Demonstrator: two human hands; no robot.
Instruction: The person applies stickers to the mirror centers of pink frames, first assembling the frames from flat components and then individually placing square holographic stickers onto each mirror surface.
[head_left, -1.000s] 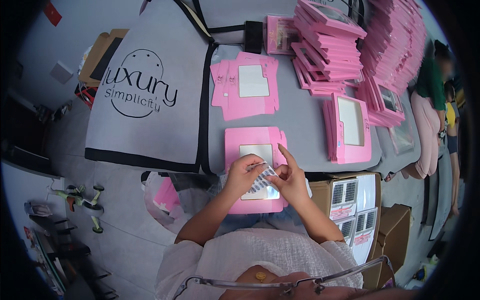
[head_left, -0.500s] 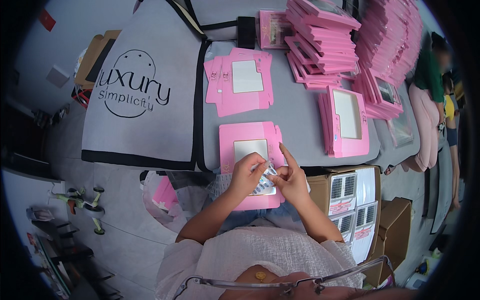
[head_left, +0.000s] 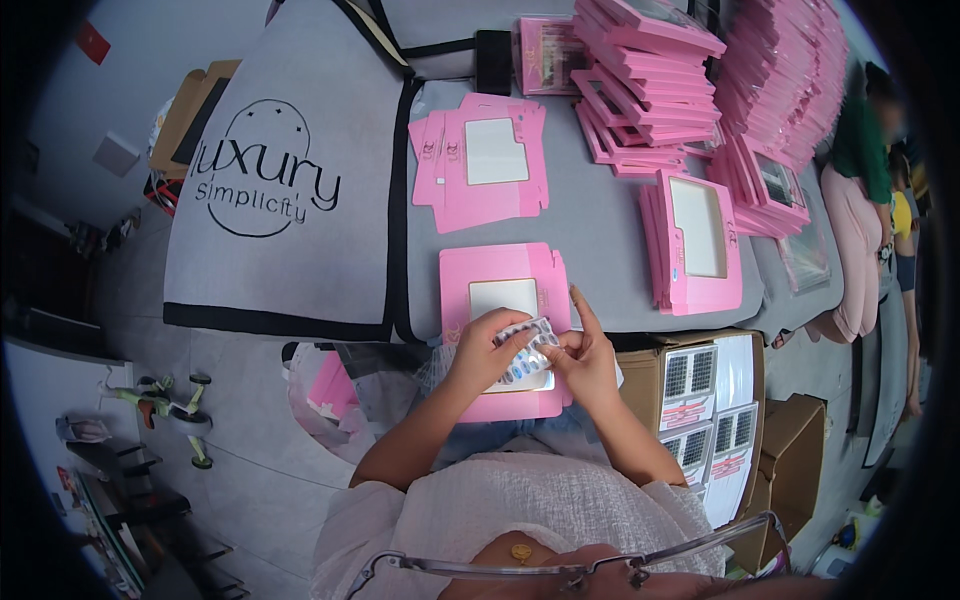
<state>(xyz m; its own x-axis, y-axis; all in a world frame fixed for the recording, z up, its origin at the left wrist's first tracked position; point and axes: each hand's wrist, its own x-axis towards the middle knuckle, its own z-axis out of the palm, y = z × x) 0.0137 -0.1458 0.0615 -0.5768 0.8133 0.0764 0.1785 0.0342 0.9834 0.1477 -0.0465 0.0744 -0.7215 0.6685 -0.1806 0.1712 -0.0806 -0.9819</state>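
L hand (head_left: 487,352) & R hand (head_left: 583,358) meet over the bench's near edge, both pinching a small clear tray (head_left: 527,349) w/ rows of dark pieces; L fingers curled round its left end, R fingers closed on its right end, index raised. Tray hovers just above a flat pink window box (head_left: 505,290) lying at the near edge. Open carton (head_left: 700,400) of white sheets sits just right, below the bench. Further in: loose pink flats (head_left: 480,160) mid-bench, upright pink boxes (head_left: 695,245) near the right edge, tall pink stacks (head_left: 650,80) at the far edge. Grey printed bag (head_left: 290,190) covers the left side.
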